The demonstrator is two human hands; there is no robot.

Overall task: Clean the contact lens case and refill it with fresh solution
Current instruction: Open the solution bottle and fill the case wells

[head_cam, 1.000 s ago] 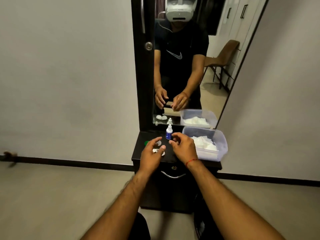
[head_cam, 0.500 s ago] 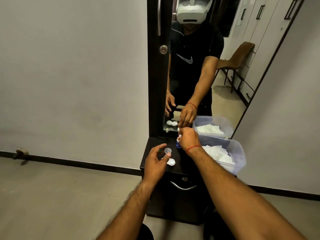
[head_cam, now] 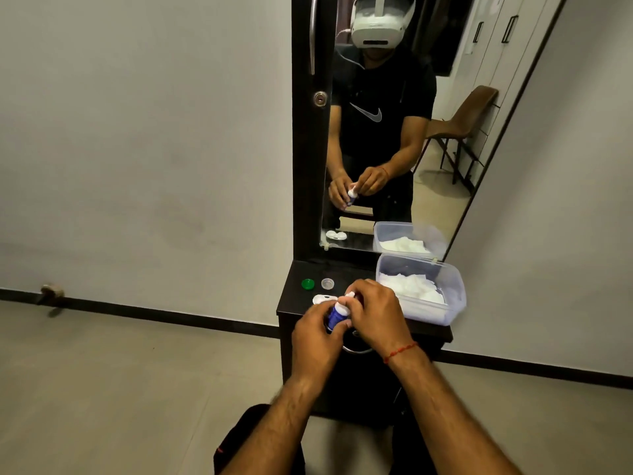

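Blue-labelled solution bottle (head_cam: 335, 313) is held up in both hands over the front part of a dark dressing unit (head_cam: 294, 303), tilted a little, white top pointing away toward the mirror (head_cam: 394, 138). Left hand (head_cam: 317, 341) takes the bottle's body from below and the left, fingers curled round it. Right hand (head_cam: 376, 313) comes over from the right, fingertips pinched on the bottle's white top (whether that top is tight or loosened, cannot tell). Red thread bracelet (head_cam: 400, 351) on the right wrist. Contact lens case (head_cam: 321, 298), white, lies flat on the unit's top just behind the hands, its right end hidden by the fingers and bottle. Two loose caps sit further back on the same surface, apart from the case: a green cap (head_cam: 308, 284) to the left, a clear cap (head_cam: 327, 283) just beside it on the right. Clear plastic tub (head_cam: 457, 293) occupies the right side of the top, with crumpled white tissues (head_cam: 411, 289) inside. A curved metal drawer handle (head_cam: 356, 350) shows just under the right hand. Mirror gives the reverse view: both hands on the bottle, the case, the tub, and a brown chair (head_cam: 469, 111) behind the person.
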